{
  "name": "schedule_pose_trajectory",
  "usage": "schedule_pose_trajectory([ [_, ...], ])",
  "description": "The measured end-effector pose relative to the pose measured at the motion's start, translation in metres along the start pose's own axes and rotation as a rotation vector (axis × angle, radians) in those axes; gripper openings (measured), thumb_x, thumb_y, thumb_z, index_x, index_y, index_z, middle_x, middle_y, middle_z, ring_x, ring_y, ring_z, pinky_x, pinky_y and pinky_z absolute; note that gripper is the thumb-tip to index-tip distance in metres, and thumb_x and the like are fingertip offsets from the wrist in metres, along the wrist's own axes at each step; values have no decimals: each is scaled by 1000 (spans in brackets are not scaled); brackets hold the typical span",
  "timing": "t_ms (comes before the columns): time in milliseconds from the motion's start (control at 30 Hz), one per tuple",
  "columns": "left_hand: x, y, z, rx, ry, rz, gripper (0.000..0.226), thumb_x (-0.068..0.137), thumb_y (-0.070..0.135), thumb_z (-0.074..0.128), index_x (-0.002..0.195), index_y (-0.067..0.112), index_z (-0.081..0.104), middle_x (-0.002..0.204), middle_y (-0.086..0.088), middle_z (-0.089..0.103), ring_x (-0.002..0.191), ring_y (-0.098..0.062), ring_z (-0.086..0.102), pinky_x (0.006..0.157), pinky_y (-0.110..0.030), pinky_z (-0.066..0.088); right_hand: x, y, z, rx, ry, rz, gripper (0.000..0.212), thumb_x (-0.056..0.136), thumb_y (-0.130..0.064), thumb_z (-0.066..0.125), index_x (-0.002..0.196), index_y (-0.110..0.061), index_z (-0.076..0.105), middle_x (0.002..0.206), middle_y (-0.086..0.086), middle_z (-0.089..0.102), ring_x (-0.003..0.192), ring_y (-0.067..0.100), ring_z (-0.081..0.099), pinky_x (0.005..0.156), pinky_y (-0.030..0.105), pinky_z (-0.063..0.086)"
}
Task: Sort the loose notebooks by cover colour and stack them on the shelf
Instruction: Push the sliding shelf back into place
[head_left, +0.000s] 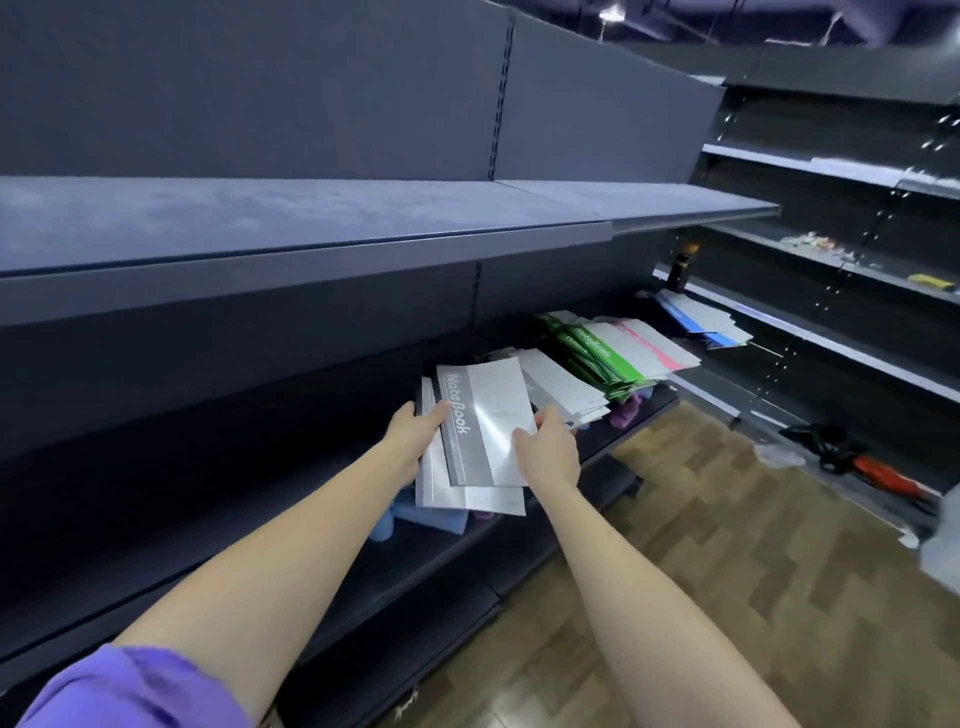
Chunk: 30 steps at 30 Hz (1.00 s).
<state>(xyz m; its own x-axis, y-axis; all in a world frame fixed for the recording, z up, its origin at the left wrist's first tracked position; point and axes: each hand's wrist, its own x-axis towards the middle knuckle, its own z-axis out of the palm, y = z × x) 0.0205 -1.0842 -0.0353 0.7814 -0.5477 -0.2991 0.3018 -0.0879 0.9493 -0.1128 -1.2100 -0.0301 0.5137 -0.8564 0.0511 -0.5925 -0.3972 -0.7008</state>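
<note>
We're mid-sort, on the grey pile. Left hand (415, 426) grips the left edge of the top grey notebook (480, 423), thumb on the cover, fingers curled underneath. Right hand (548, 449) pinches its near right edge. Both grips closed on that one notebook.

It sits on a small grey stack (470, 493) on the middle shelf (426, 566), skewed against the notebooks below. Something blue and purple pokes out under the stack; can't tell what.

Judgement: we're squaring or seating this notebook on the grey stack. Next move needs edges lined up with the ones below, then release and reach right.

Further right, same shelf: loose white notebooks (563, 384), then green notebooks (597, 353), then pink-edged notebooks (654, 345). Blue ones (701, 322) on the far right shelf. Those piles look fanned, not yet stacked.

Readable: "NoteBook" on the grey band; same word on the green cover, less clear. Small print on the cover is too small to read.
</note>
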Motion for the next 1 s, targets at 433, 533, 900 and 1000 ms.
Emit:
schedule_pose_trajectory([
  [433, 68, 28, 73, -19, 414, 31, 87, 96, 38, 64, 158, 8, 11, 160, -14, 29, 143, -31, 34, 111, -40, 33, 190, 47, -16, -125, -164, -277, 29, 90, -9, 53, 119, -7, 52, 122, 14, 48, 95, 28, 45, 74, 34, 35],
  [533, 67, 25, 82, -39, 482, 29, 87, 95, 37, 65, 158, 8, 12, 159, -14, 29, 142, -32, 35, 111, -41, 34, 208, 59, -19, -311, -170, -331, 25, 93, -10, 51, 117, -6, 56, 122, 17, 50, 108, 33, 47, 78, 35, 37],
  [900, 54, 26, 114, -83, 616, 52, 89, 94, 44, 64, 158, 9, 13, 160, -13, 28, 143, -31, 34, 113, -42, 33, 210, 42, -16, -37, -460, -585, 30, 104, -36, 43, 103, -9, 56, 95, 5, 61, 93, 26, 57, 74, 34, 40],
  [1000, 59, 31, 125, -103, 612, 44, 89, 94, 46, 64, 158, 10, 13, 160, -13, 28, 144, -32, 33, 115, -44, 32, 202, 33, -21, 151, -621, -437, 45, 93, -47, 63, 107, -5, 57, 92, 2, 56, 83, 19, 53, 67, 33, 42],
])
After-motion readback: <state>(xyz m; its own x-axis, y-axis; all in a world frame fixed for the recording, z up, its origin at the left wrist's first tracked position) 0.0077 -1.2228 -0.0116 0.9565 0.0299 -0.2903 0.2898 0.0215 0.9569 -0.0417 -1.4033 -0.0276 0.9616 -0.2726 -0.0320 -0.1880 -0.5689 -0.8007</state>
